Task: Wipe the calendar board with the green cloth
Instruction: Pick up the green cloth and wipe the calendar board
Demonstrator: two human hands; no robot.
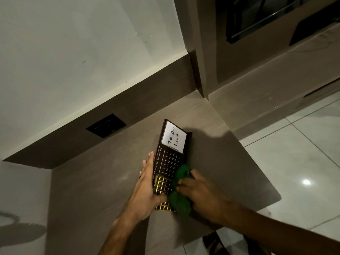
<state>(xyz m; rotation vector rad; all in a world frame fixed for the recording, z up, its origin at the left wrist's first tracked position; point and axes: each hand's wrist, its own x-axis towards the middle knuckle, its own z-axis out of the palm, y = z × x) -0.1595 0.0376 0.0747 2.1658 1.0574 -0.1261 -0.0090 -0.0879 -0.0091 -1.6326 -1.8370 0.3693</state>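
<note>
Wiping step underway. Calendar board (170, 161) lies flat on the brown counter (103, 181), long axis running away from the person, white "To Do List" note (173, 138) at its far end, gold grid section at its near end.

Left hand (147, 188) steadies the board along its left edge, fingers extended flat against that side, thumb across the gold grid — bracing, not a closed grip. Right hand (198, 192) presses the bunched green cloth (179, 188) onto the board's near right part, fingers curled and clamped on the cloth; cloth covers part of the date numbers and the gold grid.

Judgement: early to mid wipe, only the near half is under the cloth. Next move calls for sliding the cloth toward the note end, left hand holding firm so the board doesn't skid, light pressure near the note so it doesn't peel or smear.
</note>
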